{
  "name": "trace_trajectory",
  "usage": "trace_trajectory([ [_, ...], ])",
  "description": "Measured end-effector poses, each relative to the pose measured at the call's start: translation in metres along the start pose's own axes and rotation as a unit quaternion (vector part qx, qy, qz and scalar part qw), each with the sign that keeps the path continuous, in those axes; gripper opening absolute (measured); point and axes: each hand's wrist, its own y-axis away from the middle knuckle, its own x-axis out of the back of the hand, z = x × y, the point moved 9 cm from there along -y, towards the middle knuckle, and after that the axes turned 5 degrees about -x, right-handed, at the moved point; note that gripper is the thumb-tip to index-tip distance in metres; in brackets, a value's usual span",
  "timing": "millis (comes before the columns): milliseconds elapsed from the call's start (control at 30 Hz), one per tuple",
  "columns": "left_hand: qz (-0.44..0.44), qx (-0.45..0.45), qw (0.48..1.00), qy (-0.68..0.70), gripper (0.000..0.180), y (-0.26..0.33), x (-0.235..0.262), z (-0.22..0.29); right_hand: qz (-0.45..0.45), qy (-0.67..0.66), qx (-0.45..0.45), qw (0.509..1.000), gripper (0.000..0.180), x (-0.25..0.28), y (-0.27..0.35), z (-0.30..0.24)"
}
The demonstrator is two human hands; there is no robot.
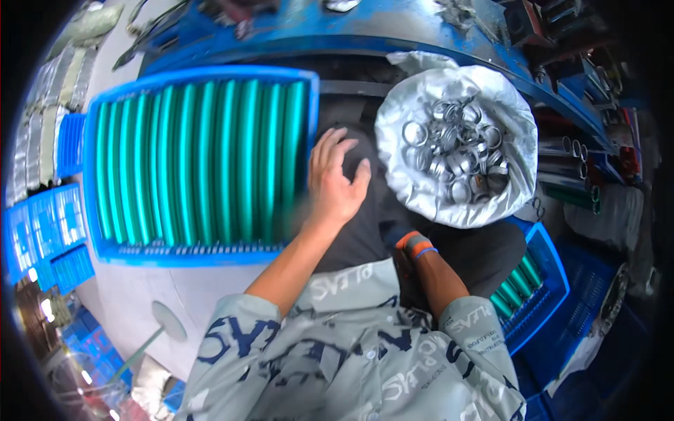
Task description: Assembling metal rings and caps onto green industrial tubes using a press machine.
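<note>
My left hand [337,179] is bare, its fingers spread and lightly curved with nothing in them. It hovers over my left thigh, just right of a blue plastic crate [203,258]. Shiny green tubes [189,161] lie side by side in that crate. My right hand [415,244], in an orange and grey glove, is down between my legs; its fingers are hidden. Ahead of it, a silver-lined round container [401,175] holds many loose metal rings [456,151].
A blue workbench edge [295,45] runs across the far side. At right, metal tubes [562,168] lie stacked near the bench. Another blue crate [559,274] with green tubes [518,286] sits beside my right leg. Blue baskets [45,224] and a round-topped stand [168,319] are at left.
</note>
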Motion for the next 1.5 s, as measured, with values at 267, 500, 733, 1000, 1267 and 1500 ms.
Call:
trace_trajectory([
  [267,0.063,0.010,0.988,0.137,0.036,0.083,0.031,0.024,0.267,-0.307,-0.045,0.912,0.054,0.018,0.055,0.029],
  [500,0.042,-0.029,0.998,0.026,0.040,0.044,0.028,0.027,0.531,-0.420,0.001,0.736,0.037,0.124,0.233,-0.004],
  [733,-0.039,0.005,0.996,0.085,0.093,-0.053,-0.078,0.015,0.741,-0.198,-0.207,0.607,0.132,0.269,0.349,0.138],
  [1000,-0.019,0.074,0.979,0.191,0.048,-0.127,-0.115,-0.012,0.682,-0.303,-0.256,0.614,0.069,0.264,0.331,0.182],
  [1267,-0.026,0.066,0.981,0.181,0.072,-0.112,-0.116,-0.015,0.674,-0.281,-0.187,0.657,0.082,0.242,0.335,0.144],
  [1500,-0.008,-0.027,0.997,0.077,0.092,-0.091,-0.078,-0.004,0.740,-0.037,-0.327,0.587,0.094,0.251,0.354,0.089],
])
